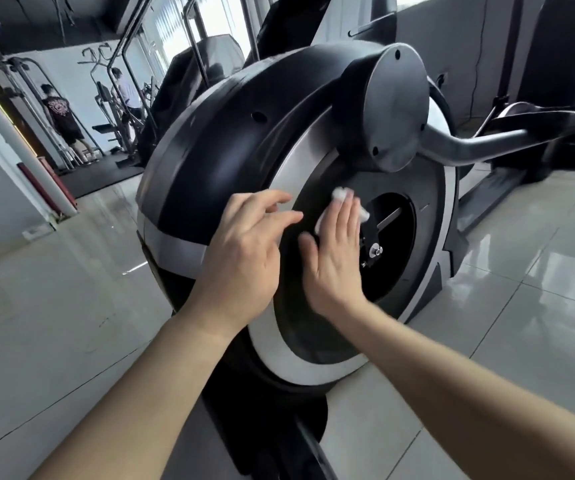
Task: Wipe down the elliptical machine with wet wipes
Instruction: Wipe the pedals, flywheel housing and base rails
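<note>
The elliptical machine's big black and silver flywheel housing point(230, 140) fills the middle of the head view. My right hand point(334, 251) lies flat with straight fingers on the dark side disc, pressing a white wet wipe point(341, 195) against it; the wipe shows past the fingertips. My left hand point(244, 247) hovers just left of it with loosely spread fingers, holding nothing, over the silver ring of the housing. A grey crank cover point(397, 109) and a curved pedal arm point(480, 143) sit above and right.
Glossy pale floor tiles point(71, 306) surround the machine. A white pillar point(19, 147) stands at the left. Two people stand among gym machines point(113, 109) at the far left. The machine's base rail point(307, 445) runs toward me at the bottom.
</note>
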The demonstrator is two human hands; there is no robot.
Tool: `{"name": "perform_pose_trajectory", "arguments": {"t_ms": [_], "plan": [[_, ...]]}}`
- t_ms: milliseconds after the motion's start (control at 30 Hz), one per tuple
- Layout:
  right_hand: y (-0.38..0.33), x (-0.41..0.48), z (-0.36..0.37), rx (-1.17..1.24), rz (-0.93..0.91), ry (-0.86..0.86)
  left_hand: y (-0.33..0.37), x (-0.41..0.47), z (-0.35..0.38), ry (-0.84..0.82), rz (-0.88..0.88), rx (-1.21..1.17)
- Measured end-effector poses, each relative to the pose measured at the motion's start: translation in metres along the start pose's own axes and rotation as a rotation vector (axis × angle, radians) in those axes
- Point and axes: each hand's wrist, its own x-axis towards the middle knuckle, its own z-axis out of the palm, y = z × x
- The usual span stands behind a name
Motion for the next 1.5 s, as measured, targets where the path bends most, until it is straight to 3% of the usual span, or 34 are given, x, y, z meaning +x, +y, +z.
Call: {"name": "perform_pose_trajectory", "arguments": {"t_ms": [100, 200, 300, 467, 567, 667, 733, 867, 967, 1167, 1300, 1500], "plan": [[-0.003, 0.018, -0.004, 0.086, 0.079, -0.002, 0.001, -0.001, -0.001, -0.012, -0.001, 0.005], [-0.020, -0.025, 0.011, 0.119, -0.119, 0.003, 0.000, -0.003, -0.001, -0.007, 0.006, 0.000], [-0.032, -0.095, 0.032, 0.174, -0.206, -0.134, -0.001, -0.006, 0.000, -0.007, 0.020, 0.017], [0.005, -0.179, 0.048, 0.021, 0.106, -0.328, -0.002, -0.010, 0.007, -0.003, 0.049, 0.030], [-0.008, -0.176, 0.045, 0.138, 0.276, -0.437, -0.003, -0.013, 0.007, -0.013, 0.060, 0.026], [-0.039, -0.133, 0.042, 0.223, 0.221, -0.283, -0.006, -0.012, 0.004, 0.009, 0.076, 0.010], [-0.046, -0.110, 0.040, 0.244, 0.282, -0.247, -0.006, -0.011, 0.003, 0.015, 0.079, 0.003], [-0.035, -0.115, 0.026, 0.268, 0.216, -0.142, -0.006, -0.013, 0.004, 0.027, 0.083, -0.006], [-0.008, -0.104, 0.004, 0.303, 0.196, 0.040, -0.005, -0.012, 0.008, 0.011, 0.090, -0.019], [0.005, -0.040, -0.031, 0.301, 0.281, 0.104, -0.001, -0.012, 0.013, -0.044, 0.087, -0.100], [0.000, 0.002, -0.039, 0.333, 0.192, 0.247, 0.001, -0.009, 0.013, -0.041, 0.065, -0.143], [0.019, -0.007, -0.025, 0.108, 0.102, 0.222, -0.001, -0.007, 0.015, -0.056, 0.051, -0.151]]}}
